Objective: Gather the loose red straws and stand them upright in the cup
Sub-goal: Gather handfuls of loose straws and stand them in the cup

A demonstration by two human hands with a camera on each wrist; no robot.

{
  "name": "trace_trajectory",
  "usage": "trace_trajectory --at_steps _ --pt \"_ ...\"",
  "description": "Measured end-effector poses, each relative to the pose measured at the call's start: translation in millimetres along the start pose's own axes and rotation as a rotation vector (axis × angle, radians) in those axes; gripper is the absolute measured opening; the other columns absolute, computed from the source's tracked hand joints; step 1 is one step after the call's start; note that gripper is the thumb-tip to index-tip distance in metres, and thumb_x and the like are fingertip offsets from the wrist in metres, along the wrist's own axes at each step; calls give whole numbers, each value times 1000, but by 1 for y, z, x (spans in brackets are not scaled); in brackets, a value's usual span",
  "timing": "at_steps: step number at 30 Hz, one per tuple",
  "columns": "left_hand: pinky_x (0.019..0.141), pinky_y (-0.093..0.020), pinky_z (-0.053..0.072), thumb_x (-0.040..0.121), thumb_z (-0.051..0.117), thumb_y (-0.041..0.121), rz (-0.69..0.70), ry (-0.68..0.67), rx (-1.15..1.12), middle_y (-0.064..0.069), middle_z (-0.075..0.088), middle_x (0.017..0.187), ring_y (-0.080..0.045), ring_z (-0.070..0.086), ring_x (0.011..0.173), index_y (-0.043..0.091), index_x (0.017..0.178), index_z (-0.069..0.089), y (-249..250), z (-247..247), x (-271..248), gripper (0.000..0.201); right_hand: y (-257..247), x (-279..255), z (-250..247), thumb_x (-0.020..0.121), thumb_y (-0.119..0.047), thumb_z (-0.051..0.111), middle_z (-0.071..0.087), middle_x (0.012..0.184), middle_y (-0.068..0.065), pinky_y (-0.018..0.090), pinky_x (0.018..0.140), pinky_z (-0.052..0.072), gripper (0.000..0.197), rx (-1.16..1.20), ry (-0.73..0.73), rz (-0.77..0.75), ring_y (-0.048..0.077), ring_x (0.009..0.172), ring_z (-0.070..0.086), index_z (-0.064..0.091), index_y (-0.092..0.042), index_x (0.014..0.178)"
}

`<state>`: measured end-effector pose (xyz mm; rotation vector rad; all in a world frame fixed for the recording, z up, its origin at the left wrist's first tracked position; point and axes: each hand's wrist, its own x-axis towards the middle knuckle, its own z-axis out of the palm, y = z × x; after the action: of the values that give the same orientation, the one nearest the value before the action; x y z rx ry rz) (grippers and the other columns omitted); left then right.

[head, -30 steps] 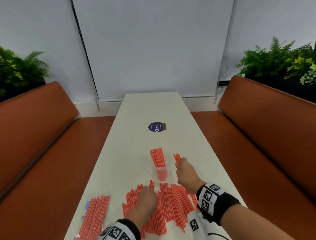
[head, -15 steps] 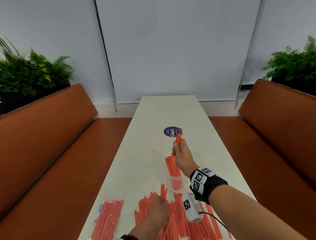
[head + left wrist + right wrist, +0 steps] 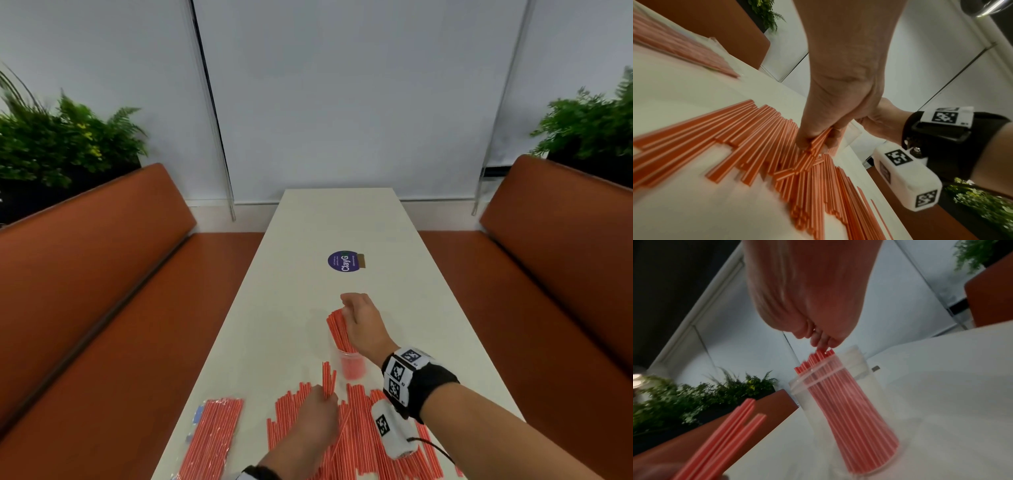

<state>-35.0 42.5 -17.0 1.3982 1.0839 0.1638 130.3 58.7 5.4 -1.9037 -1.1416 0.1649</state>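
Red straws everywhere. Your left hand (image 3: pixel 310 419) pinches a few straws (image 3: pixel 329 378) between thumb and fingertips (image 3: pixel 835 138), their far ends tilted up off the loose pile (image 3: pixel 359 442) lying flat on the white table (image 3: pixel 308 308). Your right hand (image 3: pixel 363 323) hangs over the cup (image 3: pixel 351 365), fingers curled, fingertips (image 3: pixel 821 341) at the tops of the standing straws (image 3: pixel 337 330); cannot tell if it grips them or only touches. The cup is clear plastic, upright, just beyond the pile, packed with straws that fan out above the rim and lean slightly. A sealed pack (image 3: pixel 212 440) of straws lies at the table's left edge, apart from the pile. Purple sticker (image 3: pixel 344 261) farther up the table.
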Motion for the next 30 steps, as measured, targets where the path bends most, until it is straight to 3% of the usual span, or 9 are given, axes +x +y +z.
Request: trace_trajectory --at_steps 4,7,10,13,17,20,22,27,30 --pt "54 -25 38 100 37 18 27 -21 -31 -5 48 72 -12 43 57 12 109 42 2 1 -2 11 -11 -16 -11 96 -10 41 55 122 16 39 100 44 31 -127 57 -198 28 113 54 54 0 122" --pt "51 -24 37 100 38 15 87 -89 -83 -2 49 68 -10 41 53 10 108 44 8 1 -9 11 -23 -42 -19 99 -21 35 55 130 11 25 102 37 38 -154 -238 -295 22 119 52 49 -6 131" --pt "51 -26 38 98 35 10 172 -128 -86 -1 49 57 -11 40 48 10 103 52 16 1 -11 18 -30 -65 -22 101 -24 34 48 139 11 29 108 35 42 -272 -496 -320 23 127 45 40 -6 138" --pt "48 -27 36 95 32 7 226 -116 -62 -5 51 61 -12 43 51 7 102 54 24 0 -13 23 -35 -76 -30 101 -23 33 47 140 12 32 109 35 41 -238 -508 -288 24 128 45 39 -7 139" --pt "60 -26 42 101 35 22 337 -37 -110 1 52 73 -10 48 62 15 110 52 43 -5 -21 20 -38 -87 -37 100 -33 35 52 133 3 24 106 34 44 70 -317 -7 16 125 47 43 -11 137" --pt "64 -25 42 101 34 22 467 107 -139 -3 50 77 -13 48 68 8 106 48 59 -8 -25 20 -39 -103 -38 95 -48 37 56 91 4 29 75 46 50 619 -391 527 18 82 54 55 -5 112" --pt "61 -22 42 102 32 23 529 152 -145 -4 50 77 -13 50 67 7 103 47 66 -5 -28 21 -42 -111 -34 97 -43 35 57 104 13 32 74 53 50 960 -453 828 24 87 58 49 0 119" --pt "85 -37 56 101 34 23 503 123 -106 -9 63 104 -19 64 98 8 123 42 63 11 -34 27 -59 -104 -31 102 -20 31 61 123 23 47 94 52 36 1392 -167 856 33 113 61 62 -9 115" --pt "71 -23 51 101 35 19 532 154 -40 -5 64 95 -11 63 87 8 111 48 66 9 -32 20 -57 -100 -28 97 -6 32 66 115 18 47 102 47 34 1330 -162 797 30 109 62 60 -2 116"
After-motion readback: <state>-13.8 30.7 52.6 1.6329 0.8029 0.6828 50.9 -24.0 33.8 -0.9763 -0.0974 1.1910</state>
